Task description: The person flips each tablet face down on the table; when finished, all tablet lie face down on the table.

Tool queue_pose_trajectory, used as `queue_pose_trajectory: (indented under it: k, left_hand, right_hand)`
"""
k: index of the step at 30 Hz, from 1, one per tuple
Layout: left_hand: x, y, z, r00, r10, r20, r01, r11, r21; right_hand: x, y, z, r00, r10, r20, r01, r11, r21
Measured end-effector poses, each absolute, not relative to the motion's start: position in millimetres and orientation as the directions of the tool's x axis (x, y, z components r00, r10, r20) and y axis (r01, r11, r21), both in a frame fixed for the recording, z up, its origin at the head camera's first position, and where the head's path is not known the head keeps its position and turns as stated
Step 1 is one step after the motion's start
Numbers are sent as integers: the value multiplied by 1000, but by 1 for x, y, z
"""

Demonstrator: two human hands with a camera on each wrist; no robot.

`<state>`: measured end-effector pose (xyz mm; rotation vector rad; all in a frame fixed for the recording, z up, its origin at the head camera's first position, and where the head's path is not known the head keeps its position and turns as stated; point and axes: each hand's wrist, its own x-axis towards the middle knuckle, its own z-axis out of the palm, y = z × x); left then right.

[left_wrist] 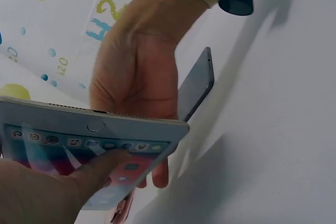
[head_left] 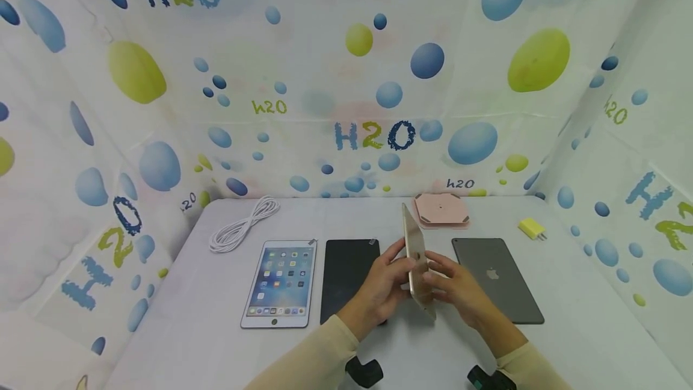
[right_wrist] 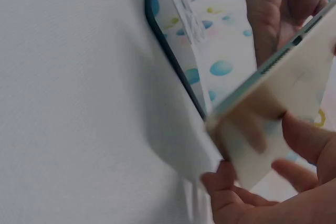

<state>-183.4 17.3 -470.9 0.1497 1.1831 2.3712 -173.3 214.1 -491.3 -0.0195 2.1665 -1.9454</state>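
A tablet with a gold back (head_left: 417, 251) stands tilted on edge above the table between my hands, its lit screen (left_wrist: 142, 163) turned toward my left hand. My left hand (head_left: 379, 284) grips it, the thumb (left_wrist: 100, 174) lying across the screen. On the other side, my right hand (head_left: 460, 287) touches the gold back with loosely bent fingers (right_wrist: 302, 135); other fingertips are near its lower corner. Left of my hands lies a dark tablet (head_left: 346, 275), partly hidden by my left forearm. A grey tablet (head_left: 495, 275) lies face down right of my right hand.
A white tablet (head_left: 281, 284) with a lit screen lies at the left. Behind it is a coiled white cable (head_left: 243, 224). A pink octagonal piece (head_left: 441, 209) is at the back, and a yellow plug adapter (head_left: 533, 229) at the back right. Printed cloth walls (head_left: 303, 155) enclose the table.
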Motion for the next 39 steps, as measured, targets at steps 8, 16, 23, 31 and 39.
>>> queue_pose_trajectory:
  k: [8, 16, 23, 31, 39]
  left_hand:
    - [-185, 15, -475, -900, 418, -122, -369, -584, 723]
    - [-190, 12, -485, -906, 397, -147, -343, -485, 804]
    - [-196, 7, -493, -890, 379, -254, -355, -225, 908]
    - [-197, 12, -496, -886, 375, -271, -329, -99, 939]
    - [-195, 17, -491, -903, 322, -283, -281, 54, 958]
  right_hand:
    - [-178, 223, -498, -983, -44, -179, 174, 99, -980]
    - [-177, 234, -502, -982, 30, -184, 187, 106, -977]
    - [-177, 242, -504, -979, 68, -192, 201, 186, -962]
    - [-178, 242, -501, -969, 91, -230, 245, 219, -944]
    - [-180, 242, -493, -959, 84, -269, 281, 217, -935]
